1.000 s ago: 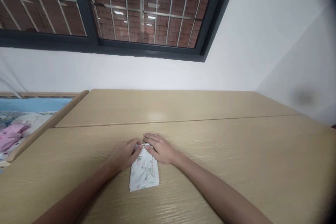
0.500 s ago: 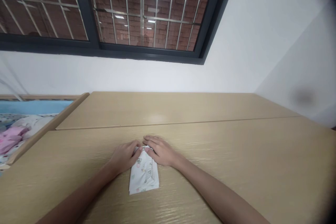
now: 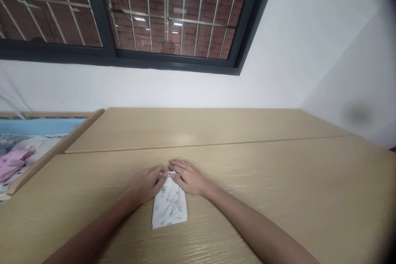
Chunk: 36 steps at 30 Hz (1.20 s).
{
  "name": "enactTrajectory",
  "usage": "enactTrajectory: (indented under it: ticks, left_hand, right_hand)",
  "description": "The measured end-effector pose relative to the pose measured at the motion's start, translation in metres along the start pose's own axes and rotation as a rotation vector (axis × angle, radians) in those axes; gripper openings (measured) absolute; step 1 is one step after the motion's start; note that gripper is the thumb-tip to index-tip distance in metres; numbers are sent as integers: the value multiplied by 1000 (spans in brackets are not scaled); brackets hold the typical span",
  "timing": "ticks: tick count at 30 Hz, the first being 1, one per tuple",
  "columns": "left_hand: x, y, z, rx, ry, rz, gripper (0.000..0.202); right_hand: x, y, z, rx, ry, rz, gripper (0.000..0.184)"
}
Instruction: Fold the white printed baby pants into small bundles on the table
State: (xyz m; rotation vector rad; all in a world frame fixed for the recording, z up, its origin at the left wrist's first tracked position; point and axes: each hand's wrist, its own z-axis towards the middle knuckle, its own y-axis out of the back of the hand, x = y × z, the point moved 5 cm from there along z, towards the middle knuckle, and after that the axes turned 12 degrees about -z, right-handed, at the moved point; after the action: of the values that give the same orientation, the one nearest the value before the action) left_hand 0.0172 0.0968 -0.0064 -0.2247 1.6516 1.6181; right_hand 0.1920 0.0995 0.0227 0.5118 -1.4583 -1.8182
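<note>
A small folded white cloth (image 3: 169, 210) with a faint printed pattern lies on the light wooden table (image 3: 278, 198) in front of me. My left hand (image 3: 146, 183) rests on its far left corner, fingers curled and pinching the fabric edge. My right hand (image 3: 189, 177) lies over the far right corner, fingers close together and pressing down on the cloth. The fingertips of both hands meet at the cloth's far edge. The near half of the cloth is uncovered.
A second wooden panel (image 3: 198, 126) runs along the white wall (image 3: 185, 86) beyond a seam. At the left a wooden-framed bed (image 3: 55, 144) holds pink and white clothes (image 3: 15, 161). A barred window (image 3: 139, 12) is above.
Both hands stay on the cloth's far edge; the view has shifted slightly. The cloth has not moved.
</note>
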Motion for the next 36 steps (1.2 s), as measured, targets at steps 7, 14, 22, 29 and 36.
enactTrajectory:
  ticks: [7, 14, 22, 29, 36]
  left_hand:
    - [-2, 1, 0, -8, -10, 15, 31]
    - [-3, 2, -1, -1, 3, 9, 33]
    - [0, 2, 0, -4, 4, 24, 31]
    - [-5, 4, -1, -16, -32, 28, 31]
    - [-9, 6, -2, -20, -73, 18, 32]
  right_hand:
    - [0, 0, 0, -8, 15, -12, 43]
    - [0, 0, 0, -9, 23, -18, 43]
    - [-1, -1, 1, -24, 30, -18, 43]
    - [-1, -1, 2, -11, 25, -10, 43]
    - [-1, 0, 2, -4, 20, 13, 43]
